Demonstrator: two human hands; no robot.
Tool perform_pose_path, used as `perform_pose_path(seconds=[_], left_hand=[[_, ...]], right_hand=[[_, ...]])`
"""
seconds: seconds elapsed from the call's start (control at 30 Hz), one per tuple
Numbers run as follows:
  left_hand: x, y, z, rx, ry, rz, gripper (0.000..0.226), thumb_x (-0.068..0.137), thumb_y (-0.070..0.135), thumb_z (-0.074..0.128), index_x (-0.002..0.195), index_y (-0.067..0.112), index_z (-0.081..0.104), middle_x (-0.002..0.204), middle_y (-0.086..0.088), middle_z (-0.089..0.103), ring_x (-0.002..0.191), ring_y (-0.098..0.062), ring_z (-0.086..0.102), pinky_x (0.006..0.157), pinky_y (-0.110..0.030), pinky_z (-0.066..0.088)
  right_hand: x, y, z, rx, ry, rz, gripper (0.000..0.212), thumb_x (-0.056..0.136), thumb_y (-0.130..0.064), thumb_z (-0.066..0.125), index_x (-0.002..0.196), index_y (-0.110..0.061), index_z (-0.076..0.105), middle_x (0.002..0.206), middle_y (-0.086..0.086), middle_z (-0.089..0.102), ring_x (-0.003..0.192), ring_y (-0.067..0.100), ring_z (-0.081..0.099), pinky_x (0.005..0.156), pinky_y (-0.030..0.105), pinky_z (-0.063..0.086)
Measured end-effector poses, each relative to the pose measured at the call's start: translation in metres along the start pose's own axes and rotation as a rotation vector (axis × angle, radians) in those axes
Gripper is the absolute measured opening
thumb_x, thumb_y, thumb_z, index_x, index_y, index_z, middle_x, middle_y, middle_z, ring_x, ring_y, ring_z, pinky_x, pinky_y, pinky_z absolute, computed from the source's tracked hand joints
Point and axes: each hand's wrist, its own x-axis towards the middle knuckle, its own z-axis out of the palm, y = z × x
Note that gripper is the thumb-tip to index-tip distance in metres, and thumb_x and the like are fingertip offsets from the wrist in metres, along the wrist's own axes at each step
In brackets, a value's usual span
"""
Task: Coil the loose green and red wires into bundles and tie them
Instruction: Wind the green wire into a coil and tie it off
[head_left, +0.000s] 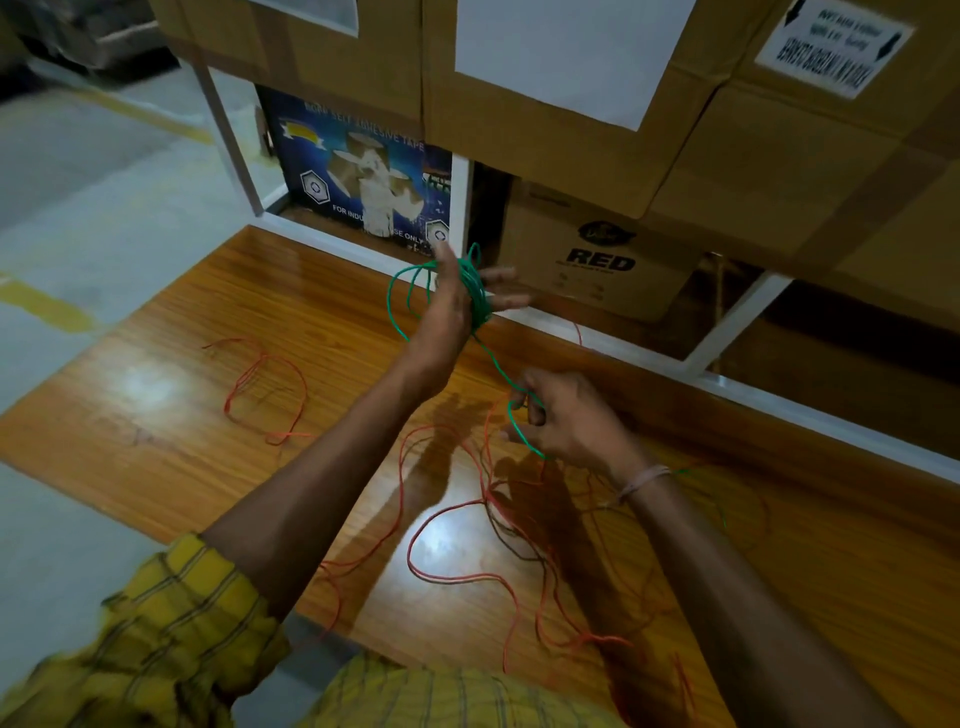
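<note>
My left hand (457, 306) is raised over the far edge of the wooden table (171, 415), fingers spread, with several loops of green wire (475, 291) wound around its palm. One strand of that green wire runs down to my right hand (566, 421), which pinches it between thumb and fingers. Loose red wire (467, 571) sprawls in tangled loops on the table under and in front of both hands. Another stretch of the red wire loops separately at the table's left (270, 389).
Stacked cardboard boxes (571, 130) fill a white-framed rack behind the table; a blue tape box (358, 171) and a box marked RED (597, 260) sit low in it. Grey floor with yellow lines (47, 306) lies to the left.
</note>
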Motion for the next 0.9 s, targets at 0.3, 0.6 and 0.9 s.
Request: perform_pose_path(seconds=[0.3,0.6,0.9], left_hand=[[-0.018,-0.015,-0.011,1.185,-0.230,-0.036,0.057,0.112,0.055,0.032,0.133,0.004,0.046,0.104,-0.011,0.060,0.102,-0.034,0.065,0.080,-0.038,0.043],[-0.033,0.000,-0.035,0.318,-0.789,-0.413,0.059,0.114,0.041,0.041,0.122,-0.011,0.066,0.060,-0.003,0.026,0.050,-0.019,0.017,0.057,-0.025,0.042],[-0.038,0.009,-0.027,-0.245,-0.822,-0.377,0.038,0.109,0.021,0.040,0.109,-0.003,0.069,0.053,0.006,0.019,0.042,-0.011,0.010,0.051,-0.025,0.037]], right_hand=[[0.000,0.014,-0.044,-0.028,0.173,0.005,0.012,0.083,-0.018,0.077,0.085,-0.025,0.069,0.064,-0.005,0.065,0.063,0.014,0.064,0.062,0.033,0.052],[0.023,0.049,-0.047,-0.101,0.312,0.093,0.019,0.078,-0.027,0.088,0.089,-0.030,0.073,0.072,-0.012,0.065,0.077,0.024,0.068,0.083,0.058,0.056],[0.034,0.047,-0.013,-0.066,0.438,0.080,0.058,0.066,-0.021,0.094,0.115,-0.017,0.063,0.085,-0.006,0.056,0.090,0.028,0.060,0.072,0.035,0.039]])
